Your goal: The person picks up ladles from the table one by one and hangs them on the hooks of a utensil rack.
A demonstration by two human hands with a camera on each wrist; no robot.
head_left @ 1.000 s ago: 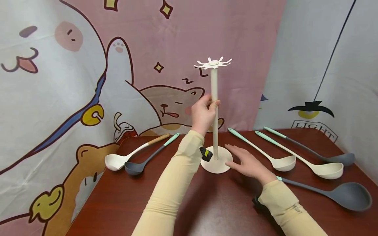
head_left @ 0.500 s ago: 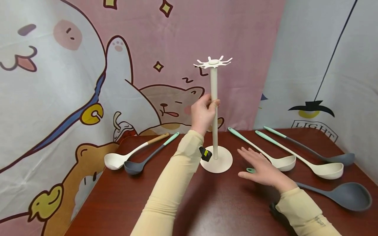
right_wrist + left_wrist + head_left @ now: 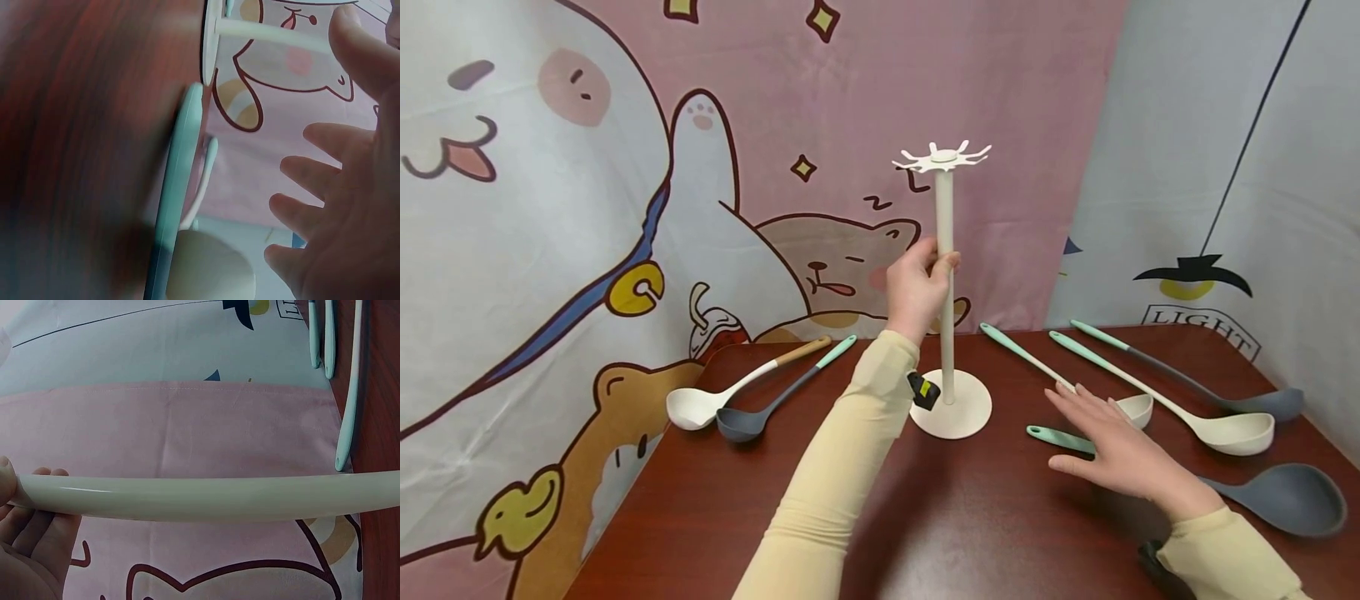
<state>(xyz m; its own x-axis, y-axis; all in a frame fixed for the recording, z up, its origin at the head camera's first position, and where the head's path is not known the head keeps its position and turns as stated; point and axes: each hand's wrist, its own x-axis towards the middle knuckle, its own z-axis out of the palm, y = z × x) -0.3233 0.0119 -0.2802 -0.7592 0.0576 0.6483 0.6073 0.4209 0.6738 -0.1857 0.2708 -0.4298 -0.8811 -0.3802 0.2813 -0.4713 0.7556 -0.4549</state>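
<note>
A cream utensil stand point(image 3: 947, 333) with a round base and a ring of hooks on top stands upright at mid-table. My left hand point(image 3: 916, 287) grips its pole above the middle; the left wrist view shows fingers and thumb around the pole point(image 3: 206, 499). In the head view my right hand point(image 3: 1116, 442) hovers, fingers straight and spread, above a grey ladle point(image 3: 1292, 500) with a mint handle, hiding part of its shaft. The right wrist view has that mint handle point(image 3: 178, 169) beside the hand, apart from the fingers. Behind the hand a cream ladle point(image 3: 1138, 410) is partly covered.
To the right lie another cream ladle point(image 3: 1236, 433) and a dark grey one point(image 3: 1262, 404), both mint-handled. On the left are a white ladle point(image 3: 692, 408) with a wooden-coloured handle and a small grey ladle point(image 3: 745, 423). A printed cloth point(image 3: 1000, 100) hangs behind the table point(image 3: 700, 517).
My right hand has moved right, from beside the stand's base to above the large grey ladle, uncovering its mint handle end. The left hand keeps its grip on the pole.
</note>
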